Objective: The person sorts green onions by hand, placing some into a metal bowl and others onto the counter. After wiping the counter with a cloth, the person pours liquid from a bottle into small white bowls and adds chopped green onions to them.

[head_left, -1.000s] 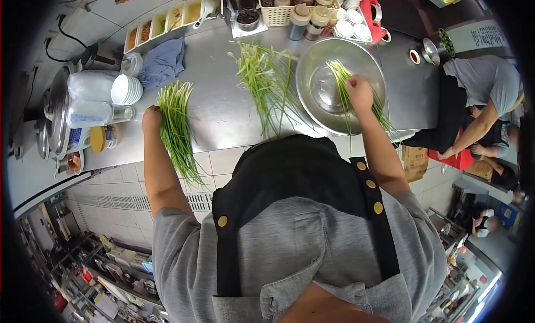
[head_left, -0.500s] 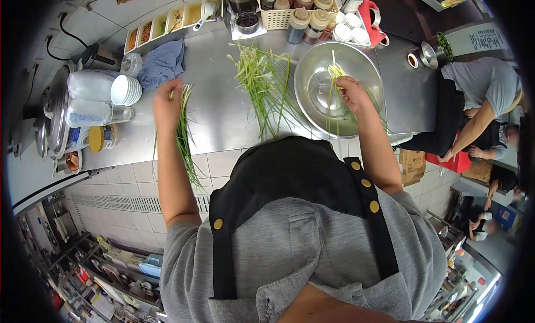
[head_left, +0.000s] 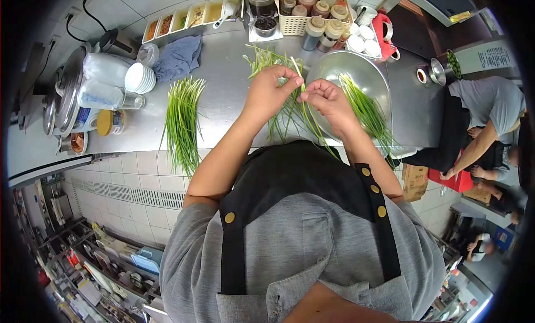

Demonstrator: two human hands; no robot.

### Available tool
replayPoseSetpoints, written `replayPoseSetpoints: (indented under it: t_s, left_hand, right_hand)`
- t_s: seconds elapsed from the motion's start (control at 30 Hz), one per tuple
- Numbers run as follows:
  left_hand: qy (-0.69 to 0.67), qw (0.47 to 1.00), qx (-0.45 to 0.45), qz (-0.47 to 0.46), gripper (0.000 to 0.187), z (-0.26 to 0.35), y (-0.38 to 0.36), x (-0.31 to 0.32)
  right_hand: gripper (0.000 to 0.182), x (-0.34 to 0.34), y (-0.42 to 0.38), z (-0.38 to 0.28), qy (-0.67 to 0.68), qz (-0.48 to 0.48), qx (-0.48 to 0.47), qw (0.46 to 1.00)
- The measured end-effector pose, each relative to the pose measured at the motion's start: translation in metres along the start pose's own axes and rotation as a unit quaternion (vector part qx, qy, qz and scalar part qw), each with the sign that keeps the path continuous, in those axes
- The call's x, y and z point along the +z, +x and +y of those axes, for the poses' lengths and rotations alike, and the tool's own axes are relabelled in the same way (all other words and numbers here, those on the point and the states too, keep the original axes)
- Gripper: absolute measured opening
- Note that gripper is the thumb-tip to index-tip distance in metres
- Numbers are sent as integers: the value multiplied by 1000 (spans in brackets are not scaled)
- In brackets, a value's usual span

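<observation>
Both hands meet over the steel counter, at the left side of the metal bowl [head_left: 329,64]. My left hand [head_left: 271,94] pinches a thin scallion [head_left: 312,125] near its pale end, thumb against fingertips. Close beside it, my right hand [head_left: 330,102] is also closed on the same stalk, whose green leaves hang toward the apron. A bunch of scallions [head_left: 365,108] leans in the bowl, leaves draped over its near rim. Behind and below my left hand lies a loose pile of scallion bits [head_left: 262,58], partly hidden. A neat scallion bunch [head_left: 184,114] lies farther left, tips over the counter edge.
A blue cloth [head_left: 177,58], stacked white cups [head_left: 140,79] and a yellow-lidded jar [head_left: 110,122] stand left. Along the back are a condiment tray [head_left: 188,17] and a basket of sauce bottles [head_left: 301,25]. Co-workers stand at right, one in a grey shirt [head_left: 485,91].
My left hand has come from the left bunch to the middle, meeting my right hand, which moved left out of the bowl's centre. The view has shifted slightly.
</observation>
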State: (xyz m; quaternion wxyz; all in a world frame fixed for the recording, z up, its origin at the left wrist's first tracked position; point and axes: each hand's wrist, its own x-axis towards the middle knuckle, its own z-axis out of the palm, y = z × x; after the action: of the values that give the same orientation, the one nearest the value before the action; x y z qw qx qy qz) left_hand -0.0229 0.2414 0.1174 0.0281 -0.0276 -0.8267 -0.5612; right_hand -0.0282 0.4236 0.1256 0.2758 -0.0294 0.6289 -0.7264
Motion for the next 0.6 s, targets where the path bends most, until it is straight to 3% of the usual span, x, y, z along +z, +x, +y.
replayPoseSetpoints:
  t_s: [0.23, 0.3, 0.6]
  left_hand:
    - [-50, 999, -11, -13, 18, 2, -10, -1]
    - [-50, 996, 76, 7, 18, 5, -15, 5]
    - [-32, 997, -6, 67, 13, 6, -10, -24]
  right_hand:
    - [13, -5, -1, 6, 1, -12, 41, 999]
    - [14, -5, -1, 7, 1, -16, 37, 999]
    - [11, -2, 6, 20, -17, -49, -19, 998]
